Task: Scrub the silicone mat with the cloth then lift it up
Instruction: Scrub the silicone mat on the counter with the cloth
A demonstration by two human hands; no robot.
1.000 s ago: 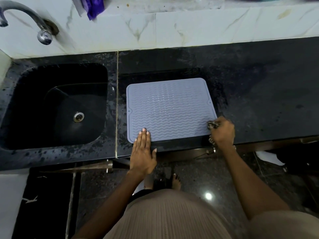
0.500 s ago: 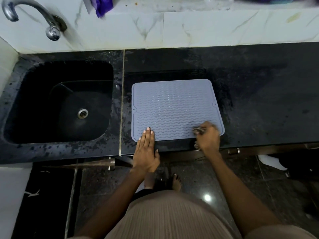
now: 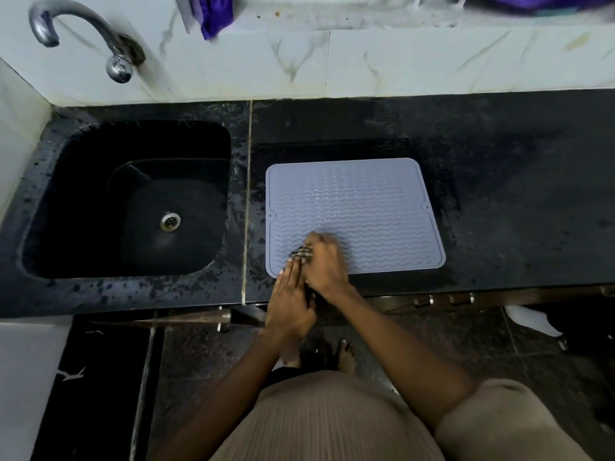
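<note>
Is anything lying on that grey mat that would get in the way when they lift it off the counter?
Only the person's own hands. The right hand presses the cloth onto the silicone mat near its front left corner, and the left hand lies flat on that corner. The rest of the mat is bare, with nothing visible above it.

A black stone sink (image 3: 46, 201) is sunk into the dark, wet-speckled countertop (image 3: 519, 194), which stretches away to the sink's right past a pale seam. A round metal drain (image 3: 170, 221) sits at the middle of the sink's basin. Above the sink's far left corner a curved chrome tap (image 3: 83, 31) comes out of the white marble wall (image 3: 399, 61). A purple cloth (image 3: 216, 13) hangs on that wall, beyond the sink's far right corner.
</note>
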